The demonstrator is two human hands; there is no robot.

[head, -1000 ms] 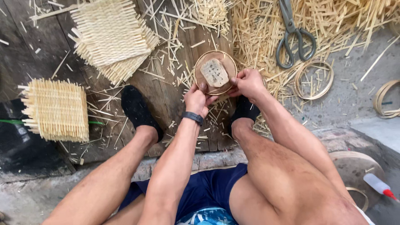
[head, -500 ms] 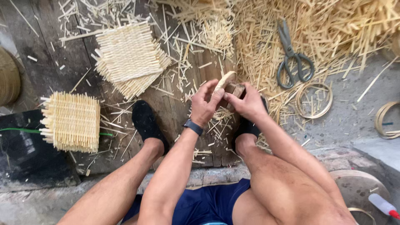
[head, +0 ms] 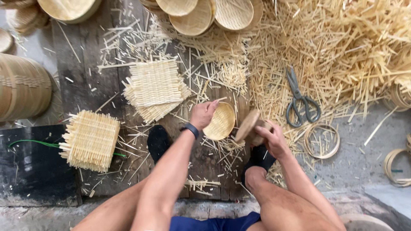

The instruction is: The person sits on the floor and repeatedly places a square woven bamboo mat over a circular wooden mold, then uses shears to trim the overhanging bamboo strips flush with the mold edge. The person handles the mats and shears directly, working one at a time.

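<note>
The two hands are now working apart, where half a second ago they were clasped together around one small piece at the centre of the view. The left hand (head: 204, 114) is lifting a small round woven bamboo dish (head: 221, 121) away toward ten o'clock, fingers curled over its rim with the weave of the bowl facing up. The right hand (head: 270, 137) is gripping a round wooden mould (head: 248, 126), tilted on edge, just beside the dish at its three o'clock side; the two pieces are no longer pressed together, a narrow gap showing between them. Judging by this, the dish is coming free of the mould, so the shaping step looks finished for this piece.

The view is also sitting further up than before, bringing a row of finished woven dishes (head: 201, 17) into sight at twelve o'clock. Flat square woven mats (head: 155, 87) are lying on the wooden floor boards (head: 81, 81) at eleven o'clock of the hands, and a thicker stack of mats (head: 90, 139) at nine o'clock. Scissors (head: 302, 100) are resting on the heap of bamboo offcuts (head: 351, 47) at two o'clock, with a thin bamboo hoop (head: 321, 141) lying at three o'clock.
</note>
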